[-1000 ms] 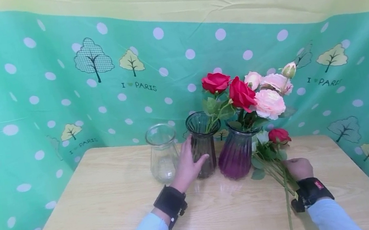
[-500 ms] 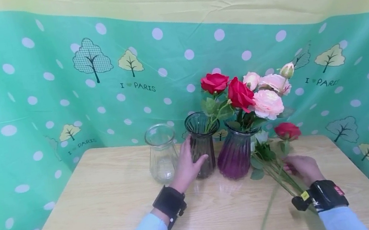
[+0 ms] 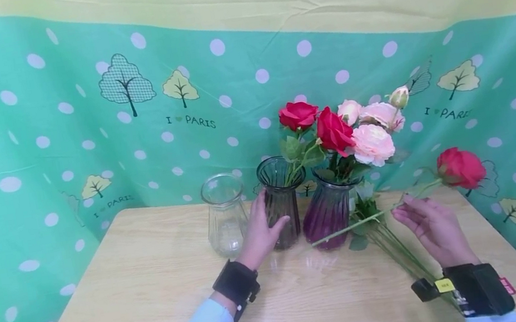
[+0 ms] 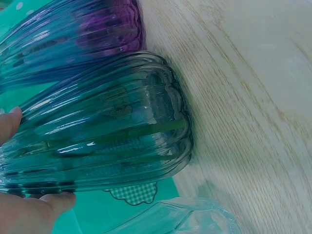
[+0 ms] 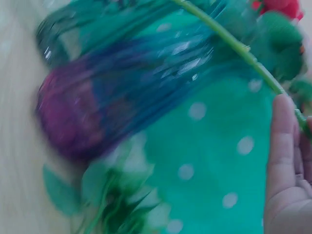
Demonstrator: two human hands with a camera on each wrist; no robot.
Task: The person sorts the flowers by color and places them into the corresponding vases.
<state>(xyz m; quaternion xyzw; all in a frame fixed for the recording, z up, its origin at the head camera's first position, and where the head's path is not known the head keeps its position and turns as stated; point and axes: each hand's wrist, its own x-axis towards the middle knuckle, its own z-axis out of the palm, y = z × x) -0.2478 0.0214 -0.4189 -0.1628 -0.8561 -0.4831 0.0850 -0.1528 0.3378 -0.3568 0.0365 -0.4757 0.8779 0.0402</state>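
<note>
My left hand point(image 3: 262, 230) grips the smoky grey ribbed glass vase point(image 3: 284, 218), thumb on one side and fingers on the other. Two green stems show through its glass in the left wrist view, and red roses point(image 3: 298, 115) lean out of its mouth. In my right hand point(image 3: 433, 226) a single red rose point(image 3: 462, 168) is pinched by its stem point(image 5: 234, 44). The rose is held nearly level above the table, bloom to the right. Its stem end crosses in front of the purple vase point(image 3: 323, 224), which holds pink flowers point(image 3: 373, 144).
A clear glass vase point(image 3: 228, 227) stands left of the grey one. More leafy stems point(image 3: 397, 243) lie on the wooden table point(image 3: 160, 311) at the right, partly behind my right wrist. A green dotted cloth point(image 3: 79, 121) hangs behind the table's back edge.
My right hand has lifted the red rose off the pile of stems and moved it right and up, swinging the stem from pointing toward me to pointing left. My left hand stays on the grey vase.
</note>
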